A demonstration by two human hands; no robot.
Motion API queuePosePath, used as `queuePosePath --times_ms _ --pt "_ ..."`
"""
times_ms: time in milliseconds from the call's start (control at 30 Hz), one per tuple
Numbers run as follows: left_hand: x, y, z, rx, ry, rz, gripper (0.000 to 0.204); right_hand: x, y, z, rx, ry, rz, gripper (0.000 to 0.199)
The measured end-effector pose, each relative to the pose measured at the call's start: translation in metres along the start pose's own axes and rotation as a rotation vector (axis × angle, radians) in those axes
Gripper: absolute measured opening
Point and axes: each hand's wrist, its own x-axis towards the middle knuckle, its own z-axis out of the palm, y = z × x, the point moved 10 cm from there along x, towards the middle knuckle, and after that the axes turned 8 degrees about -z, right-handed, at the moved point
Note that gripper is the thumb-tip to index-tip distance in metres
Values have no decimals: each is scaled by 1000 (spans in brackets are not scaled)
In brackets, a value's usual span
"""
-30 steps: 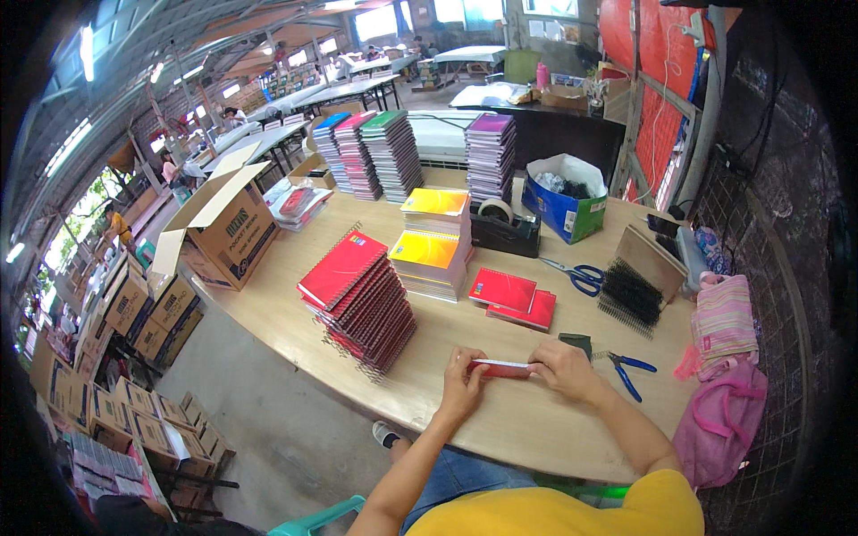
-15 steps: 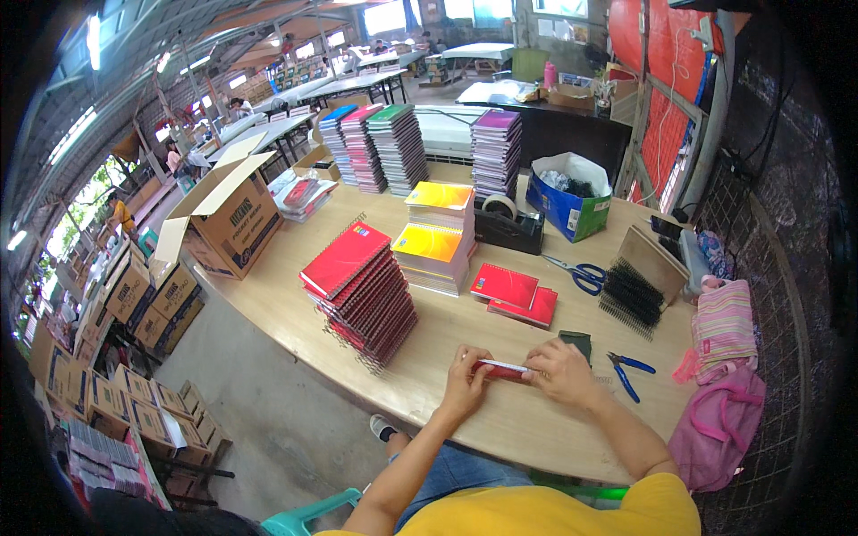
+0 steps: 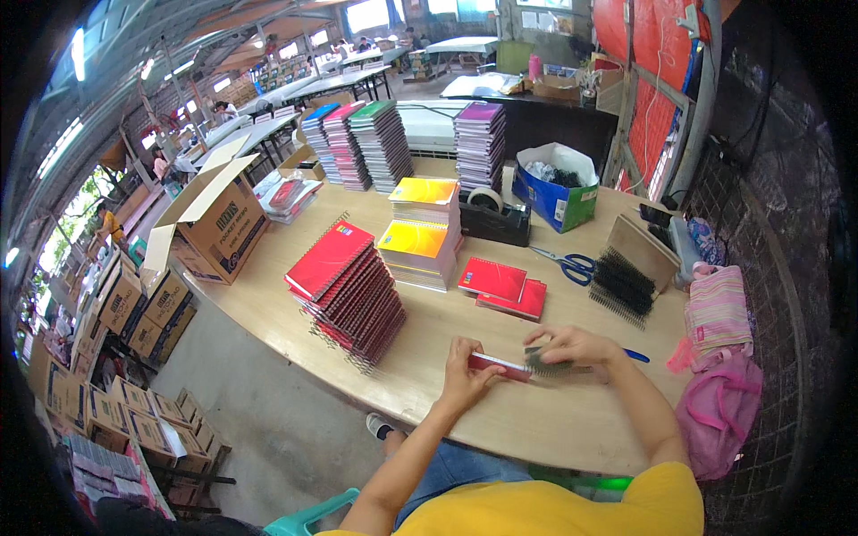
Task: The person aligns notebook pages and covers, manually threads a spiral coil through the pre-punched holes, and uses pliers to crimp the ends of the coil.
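My left hand grips a small red-covered notebook on edge, its white page edges facing up. At the notebook's right end, my right hand is closed on a dark green flat piece, blurred by motion. Its exact kind cannot be made out. Beyond the hands lie two red notebooks, one partly over the other. A blue-handled cutting tool is mostly hidden behind my right forearm. Blue-handled scissors lie farther back, beside a bundle of black wire spirals against a wooden board.
Stacked red spiral notebooks stand left of yellow ones. A tape dispenser, a blue-green bag and taller notebook stacks stand behind. An open carton is at the table's left edge, pink bags at its right.
My right hand has left the notebook, picked up the dark green piece from the table and brought it to the notebook's right end. My left hand keeps its grip. The view has shifted slightly.
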Motion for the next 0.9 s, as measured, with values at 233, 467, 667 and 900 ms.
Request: queuePosePath --times_ms 233,467,667,900 --pt "5 1 2 54 -24 39 54 13 26 9 91 -3 175 35" --pt "5 -3 10 21 -60 3 50 17 24 4 -141 -21 124 37" --pt "7 -7 17 -26 -93 -90 51 27 29 0 -29 12 62 39" --pt "9 -8 17 -120 -89 -97 52 24 -8 -14 89 155 98 44"
